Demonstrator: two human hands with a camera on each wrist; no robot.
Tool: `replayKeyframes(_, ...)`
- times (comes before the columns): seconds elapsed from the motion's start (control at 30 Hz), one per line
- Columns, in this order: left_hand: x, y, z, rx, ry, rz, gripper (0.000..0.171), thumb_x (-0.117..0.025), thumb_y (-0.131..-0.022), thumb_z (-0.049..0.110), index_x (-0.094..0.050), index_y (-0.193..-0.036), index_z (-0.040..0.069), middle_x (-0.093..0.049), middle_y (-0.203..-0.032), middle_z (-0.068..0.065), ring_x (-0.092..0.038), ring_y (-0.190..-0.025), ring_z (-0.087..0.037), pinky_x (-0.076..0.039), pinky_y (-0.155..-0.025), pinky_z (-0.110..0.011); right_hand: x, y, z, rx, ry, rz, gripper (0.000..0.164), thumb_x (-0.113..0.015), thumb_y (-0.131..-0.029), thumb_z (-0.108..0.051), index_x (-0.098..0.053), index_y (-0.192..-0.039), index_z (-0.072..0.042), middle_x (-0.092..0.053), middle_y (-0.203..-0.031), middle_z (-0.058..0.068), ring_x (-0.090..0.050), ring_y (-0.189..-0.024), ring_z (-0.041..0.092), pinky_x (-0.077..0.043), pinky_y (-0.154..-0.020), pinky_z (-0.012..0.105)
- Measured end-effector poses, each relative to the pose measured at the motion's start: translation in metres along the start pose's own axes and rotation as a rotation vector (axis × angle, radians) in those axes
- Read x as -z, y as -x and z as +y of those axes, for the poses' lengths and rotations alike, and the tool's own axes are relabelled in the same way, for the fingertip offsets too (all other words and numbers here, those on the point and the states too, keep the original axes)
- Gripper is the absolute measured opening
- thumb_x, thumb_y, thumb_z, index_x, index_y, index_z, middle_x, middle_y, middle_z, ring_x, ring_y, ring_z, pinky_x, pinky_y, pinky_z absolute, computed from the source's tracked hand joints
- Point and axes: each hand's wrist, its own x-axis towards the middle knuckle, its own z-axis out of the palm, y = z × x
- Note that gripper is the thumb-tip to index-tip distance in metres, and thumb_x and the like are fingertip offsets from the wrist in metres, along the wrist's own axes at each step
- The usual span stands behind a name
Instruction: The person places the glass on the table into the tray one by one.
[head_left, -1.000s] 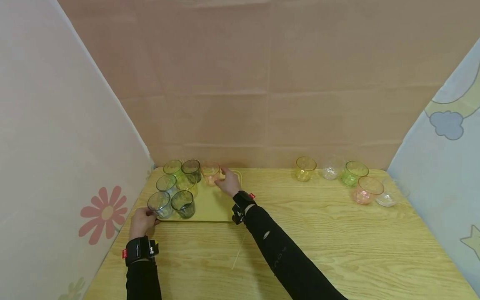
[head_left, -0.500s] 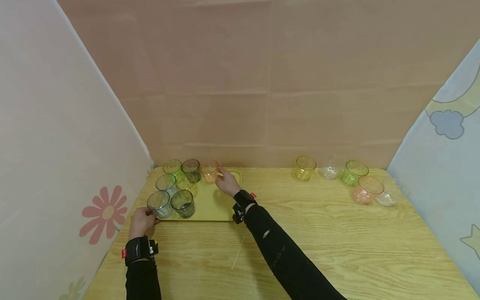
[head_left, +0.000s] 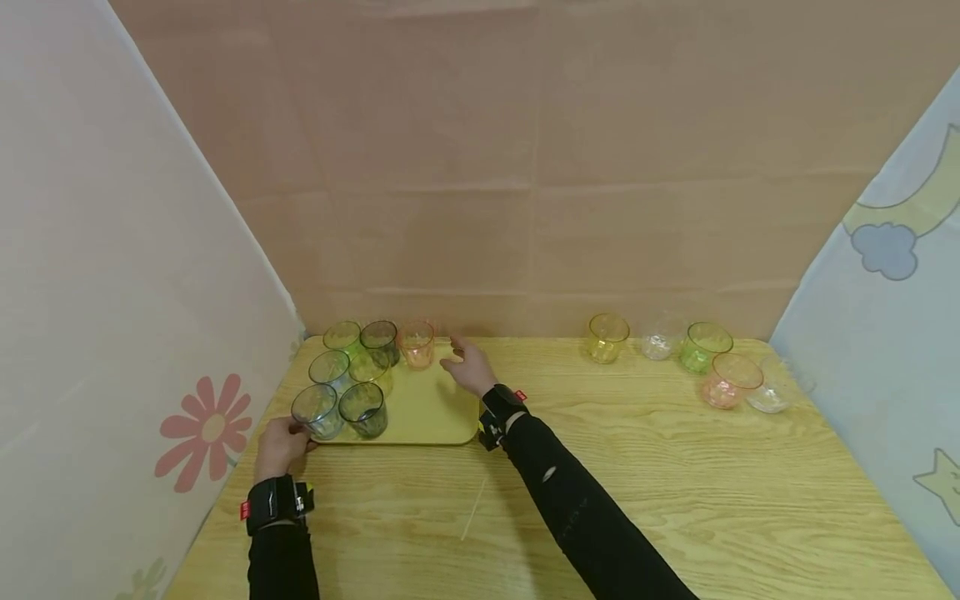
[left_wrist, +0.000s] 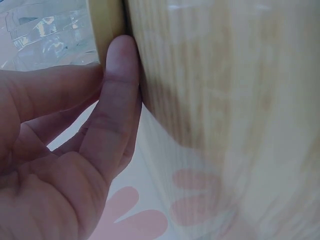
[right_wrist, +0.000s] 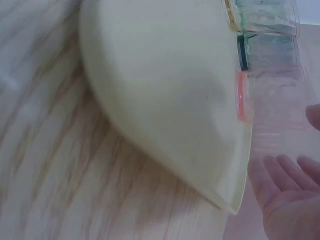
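1. Cups (right_wrist: 270,52) are lining the far edge of the yellow tray (right_wrist: 160,75) in the right wrist view, with the pink cup (right_wrist: 275,97) standing at the right end of that row. The right hand (right_wrist: 292,200) is spreading its fingers just beside it, holding nothing. For a clean placement, those fingers should be clearing the pink rim before the arm is swinging elsewhere.

2. In the left wrist view, the left hand (left_wrist: 65,175) is pinching the tray's rim between thumb and finger. That hold should probably be bracing lightly, so that no glass is sliding.

3. In the head view, seven cups are standing upright on the tray, crowding its left and far parts; any careful setting-down would be calling for small gaps. A yellow cup (head_left: 607,340) and a green cup (head_left: 699,354) are sitting farther right on the wood-grain bench (head_left: 637,500), among other loose ones. A tan sheet (head_left: 412,167) is hanging behind, while a flower-printed panel (head_left: 90,292) is closing the left side and a cloud-printed panel (head_left: 892,350) the right.
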Motion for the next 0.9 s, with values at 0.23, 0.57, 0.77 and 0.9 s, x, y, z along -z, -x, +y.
replayKeyframes(0.23, 0.0, -0.002, -0.004, -0.016, -0.013, 0.004, 0.028, -0.051, -0.092, 0.003, -0.063, -0.11, -0.014, -0.068, -0.095, -0.027, -0.067, -0.072, -0.02, -0.05, -0.06, -0.028, 0.015, 0.002, 0.005, 0.004, 0.056, 0.088, 0.072, -0.063, -0.096, -0.021, -0.025, -0.154, -0.003, -0.041, -0.151, 0.021, -0.04, -0.139, 0.037, -0.041, -0.106, 0.051)
replayKeyframes(0.57, -0.001, -0.004, -0.004, -0.01, -0.01, 0.002, 0.028, -0.051, -0.092, 0.003, -0.063, -0.11, -0.014, -0.068, -0.093, -0.025, -0.066, -0.071, -0.019, -0.048, -0.058, -0.027, 0.042, 0.008, 0.009, 0.059, -0.008, 0.21, 0.076, -0.066, -0.094, -0.016, -0.022, -0.154, 0.0, -0.034, -0.154, 0.023, -0.035, -0.141, 0.038, -0.035, -0.112, 0.051)
replayKeyframes(0.77, -0.001, -0.002, -0.004, 0.008, -0.001, -0.008, 0.029, -0.05, -0.092, 0.002, -0.062, -0.112, -0.014, -0.067, -0.098, -0.026, -0.066, -0.073, -0.021, -0.049, -0.059, -0.027, 0.059, 0.016, 0.019, 0.051, 0.014, 0.283, 0.082, -0.068, -0.092, -0.019, -0.018, -0.156, -0.004, -0.032, -0.154, 0.023, -0.035, -0.14, 0.04, -0.036, -0.111, 0.053)
replayKeyframes(0.9, -0.001, -0.001, -0.003, -0.007, -0.009, -0.004, 0.028, -0.051, -0.092, 0.003, -0.063, -0.112, -0.014, -0.067, -0.097, -0.026, -0.066, -0.074, -0.021, -0.049, -0.06, -0.026, 0.075, 0.023, 0.023, 0.081, 0.074, 0.354, 0.081, -0.068, -0.092, -0.019, -0.02, -0.155, -0.003, -0.034, -0.152, 0.023, -0.035, -0.14, 0.039, -0.034, -0.111, 0.054)
